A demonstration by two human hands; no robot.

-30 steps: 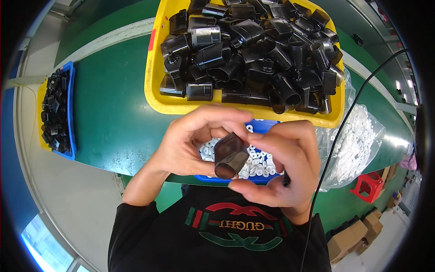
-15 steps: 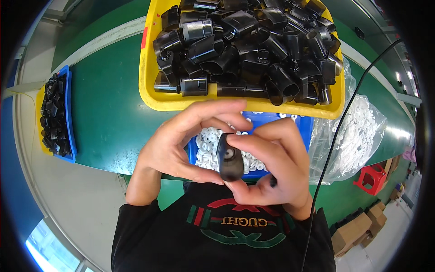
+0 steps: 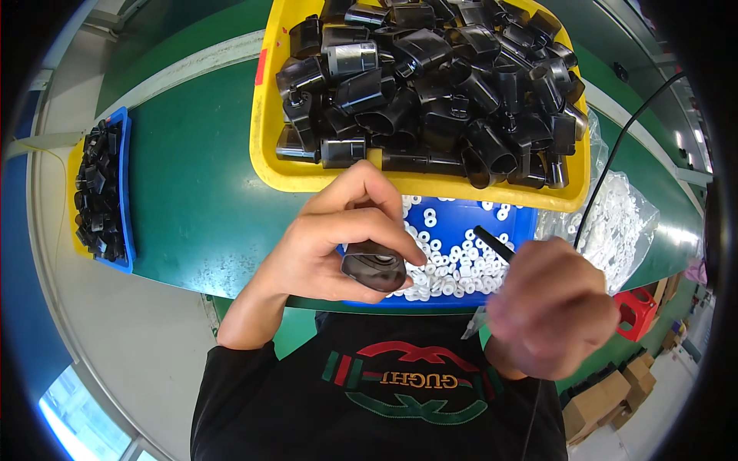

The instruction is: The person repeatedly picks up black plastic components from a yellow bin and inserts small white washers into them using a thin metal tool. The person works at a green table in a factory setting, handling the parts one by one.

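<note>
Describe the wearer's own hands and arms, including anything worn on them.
The left hand is ungloved, with no ring or wristband visible. The right hand also looks bare, though blur hides any small detail. Short black sleeves belong to a black shirt with a red-and-green chest emblem and gold lettering.

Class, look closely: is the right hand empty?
No, the right hand grips a slim black rod, whose tip juts out.

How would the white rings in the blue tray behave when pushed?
The white rings would probably slide and scatter, since they lie loose. Their round outline suggests one may roll if stood on edge. They look light, being small with open centres.
</note>
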